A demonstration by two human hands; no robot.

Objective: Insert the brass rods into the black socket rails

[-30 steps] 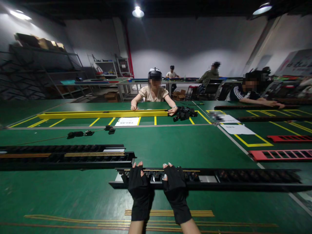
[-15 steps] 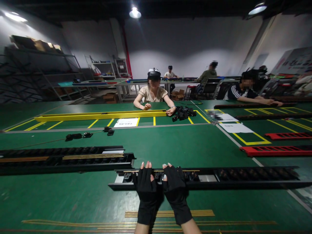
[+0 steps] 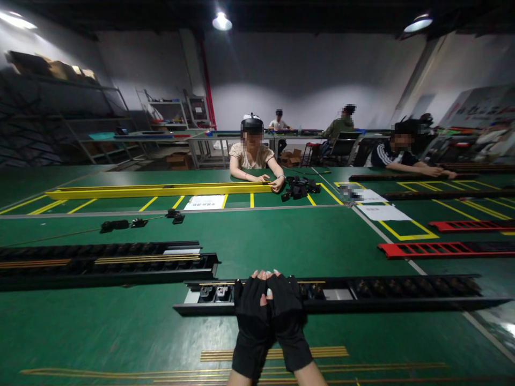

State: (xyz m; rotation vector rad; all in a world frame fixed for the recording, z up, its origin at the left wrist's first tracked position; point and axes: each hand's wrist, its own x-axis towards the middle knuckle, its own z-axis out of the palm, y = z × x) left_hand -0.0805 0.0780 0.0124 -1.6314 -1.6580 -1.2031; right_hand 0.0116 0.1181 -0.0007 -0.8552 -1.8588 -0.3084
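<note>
My left hand (image 3: 253, 305), in a black fingerless glove, lies over the middle of a black channel rail (image 3: 386, 307). Right beside it, touching, my right hand (image 3: 286, 303) wears a matching glove. Both sets of fingers are close together and bent over the rail's far side, thumbs inside. Beneath them runs a thin brass rod (image 3: 314, 282), showing at either side of the hands; their exact hold on it is hidden. Small black blocks (image 3: 222, 292) sit in the channel left of my hands, and others farther right.
Loose brass rods (image 3: 330, 351) lie nearest me. Another black rail (image 3: 161, 274), with rods on top, stands at left. Across the green table (image 3: 306, 236), a co-worker (image 3: 251, 155) touches a yellow rail (image 3: 161, 191) beside black parts (image 3: 300, 187). Red rails (image 3: 426, 250) lie at right.
My left hand has slid right along the rail up to my right hand, uncovering blocks at the left. The view has shifted slightly. The co-worker's free hand has moved toward the yellow rail.
</note>
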